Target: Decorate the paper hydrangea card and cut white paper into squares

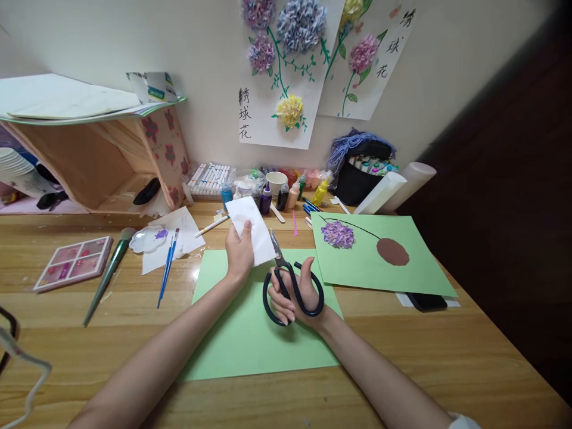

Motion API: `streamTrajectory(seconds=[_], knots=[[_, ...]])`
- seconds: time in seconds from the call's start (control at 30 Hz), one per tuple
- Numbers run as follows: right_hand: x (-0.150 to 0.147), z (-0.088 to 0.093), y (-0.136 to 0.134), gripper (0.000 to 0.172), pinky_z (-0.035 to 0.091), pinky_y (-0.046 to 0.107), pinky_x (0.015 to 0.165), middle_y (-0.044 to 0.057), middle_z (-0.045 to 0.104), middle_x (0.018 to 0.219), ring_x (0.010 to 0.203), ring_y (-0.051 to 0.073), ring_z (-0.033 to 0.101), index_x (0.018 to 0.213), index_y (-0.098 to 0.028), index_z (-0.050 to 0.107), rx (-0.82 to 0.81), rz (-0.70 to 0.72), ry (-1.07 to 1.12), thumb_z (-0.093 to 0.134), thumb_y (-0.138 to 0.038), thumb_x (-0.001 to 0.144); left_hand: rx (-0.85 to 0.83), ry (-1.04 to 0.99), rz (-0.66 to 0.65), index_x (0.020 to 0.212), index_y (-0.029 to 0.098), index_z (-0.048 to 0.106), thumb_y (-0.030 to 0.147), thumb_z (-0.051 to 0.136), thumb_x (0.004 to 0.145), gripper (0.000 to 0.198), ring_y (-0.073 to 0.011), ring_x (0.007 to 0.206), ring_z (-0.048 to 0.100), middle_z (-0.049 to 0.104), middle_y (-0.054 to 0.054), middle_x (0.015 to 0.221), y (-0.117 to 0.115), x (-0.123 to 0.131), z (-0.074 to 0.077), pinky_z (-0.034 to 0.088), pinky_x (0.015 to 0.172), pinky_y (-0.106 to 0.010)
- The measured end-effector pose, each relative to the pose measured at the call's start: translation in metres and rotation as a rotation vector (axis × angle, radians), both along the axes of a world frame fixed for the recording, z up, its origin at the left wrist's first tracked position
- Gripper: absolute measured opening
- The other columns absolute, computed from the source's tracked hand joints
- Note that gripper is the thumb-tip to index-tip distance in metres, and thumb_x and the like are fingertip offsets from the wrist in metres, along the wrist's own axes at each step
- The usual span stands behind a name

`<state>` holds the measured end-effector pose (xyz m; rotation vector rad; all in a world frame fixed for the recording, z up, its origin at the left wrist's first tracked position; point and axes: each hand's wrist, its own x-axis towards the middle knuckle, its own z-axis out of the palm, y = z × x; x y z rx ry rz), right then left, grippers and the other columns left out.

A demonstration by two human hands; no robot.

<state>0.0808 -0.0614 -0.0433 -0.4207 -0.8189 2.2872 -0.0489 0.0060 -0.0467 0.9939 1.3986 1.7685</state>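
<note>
One white paper (250, 229) sheet, plain and rectangular, beside black-handled scissors (289, 285).

Paper piece (250, 229) is showing plain white. Scissors (288, 277) are showing black handles and grey blades. Sheet (250, 339) under them is reading pale green, unpatterned. At 2 o'clock, second sheet (420, 268) is reading green, carrying purple flower cluster (338, 234) and brown oval (392, 251). At 9 o'clock, palette box (74, 262) is showing pink squares and brushes (167, 268) are showing blue.

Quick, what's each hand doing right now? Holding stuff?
Left hand: closed, pinching the white paper.
Right hand: closed on the black scissors, fingers through the handles.
</note>
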Motion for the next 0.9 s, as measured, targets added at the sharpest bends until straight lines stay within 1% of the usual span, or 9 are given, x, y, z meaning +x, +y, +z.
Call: streamTrajectory(seconds=[0.1,0.17,0.27,0.33,0.47,0.53,0.67,0.77,0.9], knots=[[0.003,0.0,0.001,0.083,0.038,0.02,0.03,-0.009,0.037,0.035,0.023,0.006,0.032,0.067,-0.017,0.046,-0.005,0.004,-0.012,0.002,-0.087,0.058,-0.024,-0.029,-0.067,0.098,0.014,0.058,0.046,0.055,0.079,0.037,-0.0209,0.089,0.062,0.066,-0.011,0.1,-0.003,0.003,-0.003,0.047,0.077,-0.031],[0.003,-0.004,0.002,0.08,0.036,0.018,0.028,-0.009,0.037,0.034,0.023,0.006,0.031,0.067,-0.017,0.046,-0.002,-0.021,-0.002,0.006,-0.086,0.06,-0.029,-0.035,-0.091,0.098,0.014,0.057,0.045,0.056,0.079,0.037,-0.0216,0.092,0.061,0.066,-0.011,0.101,-0.004,0.005,-0.005,0.046,0.078,-0.032],[0.001,-0.013,0.003,0.071,0.03,0.016,0.023,-0.01,0.035,0.032,0.02,0.005,0.026,0.065,-0.019,0.044,0.019,-0.054,0.016,0.018,-0.085,0.064,-0.02,-0.043,-0.094,0.099,0.014,0.057,0.045,0.056,0.079,0.037,-0.0219,0.094,0.06,0.065,-0.011,0.104,-0.005,0.006,-0.004,0.046,0.08,-0.032],[-0.001,-0.017,0.003,0.068,0.029,0.016,0.022,-0.011,0.035,0.03,0.018,0.005,0.025,0.063,-0.019,0.043,0.033,-0.063,0.011,0.024,-0.085,0.064,-0.029,-0.052,-0.091,0.099,0.014,0.058,0.045,0.056,0.079,0.036,-0.0217,0.093,0.061,0.066,-0.011,0.103,-0.005,0.006,-0.003,0.046,0.079,-0.031],[-0.001,-0.011,0.001,0.075,0.039,0.02,0.027,-0.009,0.039,0.032,0.021,0.006,0.032,0.066,-0.018,0.046,0.016,-0.1,-0.05,0.016,-0.087,0.061,-0.098,-0.067,-0.123,0.094,0.014,0.058,0.047,0.057,0.077,0.037,-0.0208,0.086,0.061,0.067,-0.01,0.097,-0.008,0.007,-0.001,0.047,0.073,-0.03],[0.0,-0.008,0.0,0.077,0.041,0.02,0.029,-0.008,0.04,0.034,0.022,0.006,0.033,0.067,-0.018,0.047,-0.008,-0.122,-0.076,0.013,-0.087,0.061,-0.118,-0.088,-0.156,0.094,0.013,0.058,0.047,0.057,0.077,0.039,-0.0202,0.083,0.061,0.067,-0.01,0.098,-0.01,0.009,-0.001,0.047,0.07,-0.029],[-0.001,-0.011,0.001,0.069,0.032,0.017,0.023,-0.01,0.035,0.03,0.019,0.005,0.027,0.064,-0.019,0.045,-0.004,-0.139,-0.072,0.028,-0.086,0.061,-0.137,-0.112,-0.196,0.097,0.012,0.058,0.048,0.057,0.077,0.041,-0.0176,0.076,0.061,0.067,-0.01,0.099,-0.013,0.012,-0.001,0.047,0.064,-0.027],[-0.002,-0.013,0.001,0.068,0.03,0.016,0.021,-0.011,0.034,0.028,0.018,0.005,0.025,0.063,-0.019,0.043,0.002,-0.14,-0.067,0.032,-0.086,0.059,-0.149,-0.145,-0.199,0.095,0.012,0.059,0.05,0.058,0.075,0.044,-0.0151,0.066,0.06,0.068,-0.009,0.09,-0.014,0.013,0.001,0.046,0.057,-0.025],[0.002,-0.007,0.001,0.076,0.036,0.019,0.026,-0.009,0.037,0.032,0.022,0.006,0.032,0.066,-0.018,0.047,-0.006,-0.161,-0.122,0.021,-0.089,0.055,-0.154,-0.171,-0.235,0.089,0.012,0.06,0.055,0.059,0.071,0.047,-0.0125,0.056,0.056,0.067,-0.005,0.074,-0.016,0.014,0.002,0.043,0.049,-0.022]])
